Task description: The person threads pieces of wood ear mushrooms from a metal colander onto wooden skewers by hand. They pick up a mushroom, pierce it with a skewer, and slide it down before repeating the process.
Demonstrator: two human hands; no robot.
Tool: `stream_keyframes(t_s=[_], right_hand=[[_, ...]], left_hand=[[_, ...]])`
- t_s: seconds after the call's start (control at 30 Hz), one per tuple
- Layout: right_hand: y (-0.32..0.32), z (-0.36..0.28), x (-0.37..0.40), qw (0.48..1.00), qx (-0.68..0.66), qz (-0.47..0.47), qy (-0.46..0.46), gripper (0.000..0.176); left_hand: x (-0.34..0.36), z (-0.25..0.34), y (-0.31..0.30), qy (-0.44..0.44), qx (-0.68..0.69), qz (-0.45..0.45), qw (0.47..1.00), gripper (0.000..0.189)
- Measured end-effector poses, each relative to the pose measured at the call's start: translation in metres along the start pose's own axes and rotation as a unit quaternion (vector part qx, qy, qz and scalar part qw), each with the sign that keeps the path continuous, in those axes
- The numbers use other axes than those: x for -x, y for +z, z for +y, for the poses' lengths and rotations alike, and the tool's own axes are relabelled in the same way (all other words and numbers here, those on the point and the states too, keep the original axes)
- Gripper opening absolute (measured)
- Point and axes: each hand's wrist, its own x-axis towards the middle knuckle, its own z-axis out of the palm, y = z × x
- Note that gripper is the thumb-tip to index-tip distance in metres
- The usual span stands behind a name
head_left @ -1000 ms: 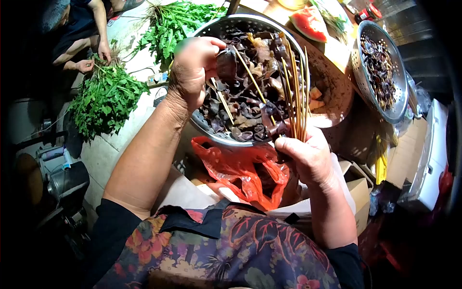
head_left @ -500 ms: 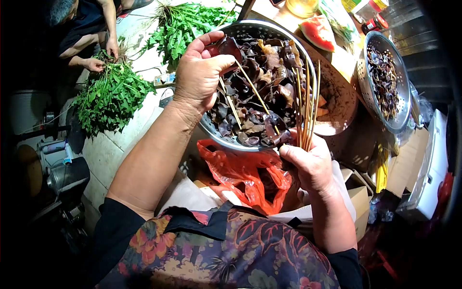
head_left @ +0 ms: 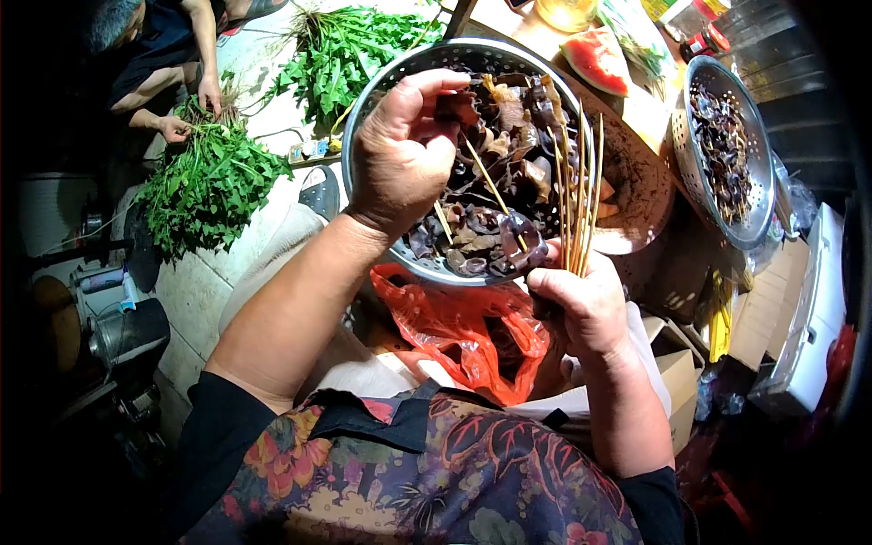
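My left hand point(head_left: 404, 150) is over a metal colander point(head_left: 359, 100) heaped with dark wood ear mushrooms point(head_left: 472, 241). Its fingers curl round a wood ear piece point(head_left: 460, 109), partly hidden by the hand. Close by is the upper end of a bamboo skewer point(head_left: 484, 174) that slants down toward my right hand, with a wood ear piece point(head_left: 524, 243) threaded low on it. My right hand point(head_left: 586, 304) grips several upright bamboo skewers point(head_left: 579, 200) at the colander's near edge. Another thin stick point(head_left: 442, 222) shows among the mushrooms.
A red plastic bag point(head_left: 445, 313) lies below the colander. To the right stands a second colander point(head_left: 758, 154) with skewered wood ear. Watermelon point(head_left: 595, 64) sits on the table behind. At upper left another person's hands point(head_left: 177, 127) handle leafy greens point(head_left: 218, 177).
My left hand has moved right and slightly down, further over the colander, with the wood ear piece at its fingertips. My right hand and its skewers have barely moved.
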Motion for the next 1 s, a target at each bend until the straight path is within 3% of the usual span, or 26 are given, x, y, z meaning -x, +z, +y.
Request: stream_keyframes(t_s=[0.1, 0.17, 0.23, 0.43, 0.87, 1.0], right_hand=[[0.001, 0.000, 0.000, 0.999, -0.043, -0.011, 0.020, 0.019], [0.004, 0.001, 0.002, 1.000, -0.025, -0.005, -0.007, 0.019], [0.007, 0.004, 0.002, 0.999, -0.007, 0.001, -0.033, 0.019], [0.011, 0.004, 0.003, 0.996, 0.056, 0.017, -0.065, 0.019], [0.011, 0.017, 0.000, 0.997, 0.025, 0.032, -0.067, 0.021], [0.014, 0.012, 0.001, 0.997, 0.019, 0.043, -0.068, 0.023]], left_hand=[[-0.003, 0.007, 0.003, -0.039, 0.008, 0.051, 0.998, 0.029], [-0.008, 0.004, -0.001, -0.097, 0.087, 0.086, 0.988, 0.024], [-0.010, 0.013, -0.001, -0.205, 0.182, 0.117, 0.955, 0.024], [-0.013, -0.002, -0.015, -0.318, 0.231, 0.119, 0.912, 0.018], [-0.004, -0.001, -0.005, -0.358, 0.265, 0.120, 0.887, 0.016], [-0.003, 0.005, 0.000, -0.332, 0.236, 0.135, 0.903, 0.019]])
